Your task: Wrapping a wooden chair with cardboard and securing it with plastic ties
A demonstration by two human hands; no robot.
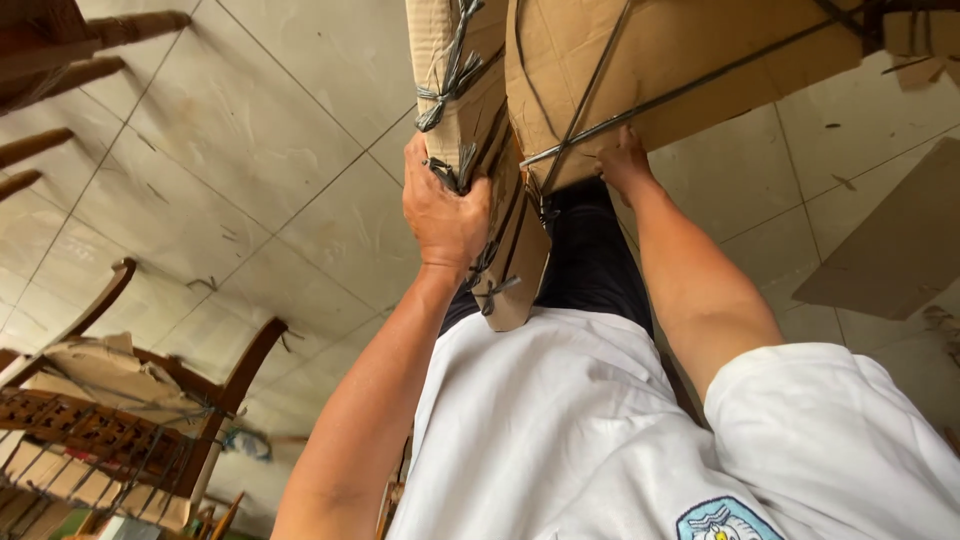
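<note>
Cardboard-wrapped bundle (pixel 470 110), bound with dark straps, stands just ahead of the person's body at the top middle of the view. The hand on the picture's left (pixel 445 215), taken here as the person's left because its arm comes up along that side of the white shirt (pixel 550 430), is closed around the narrow cardboard-covered part, fingers curled over its edge and pressed onto a strap knot. The right hand (pixel 625 160) sits just beside it to the right, its fingers tucked up under the lower edge of the wider cardboard panel (pixel 680 50); they are hidden there, so I cannot tell whether they are pinching the strap (pixel 640 108) or only pressing against the card.

Both forearms run from the near edge up to the bundle, the dark trousers (pixel 590 260) showing between them. Beyond the hands lies a pale tiled floor (pixel 240 150). On the far right a loose flat sheet of cardboard (pixel 890 250) rests on the tiles. To the left, wooden chair frames (pixel 120 400), partly wrapped in cardboard and tied, stand near the lower corner, and more dark wooden legs (pixel 60 60) reach in at the upper left.
</note>
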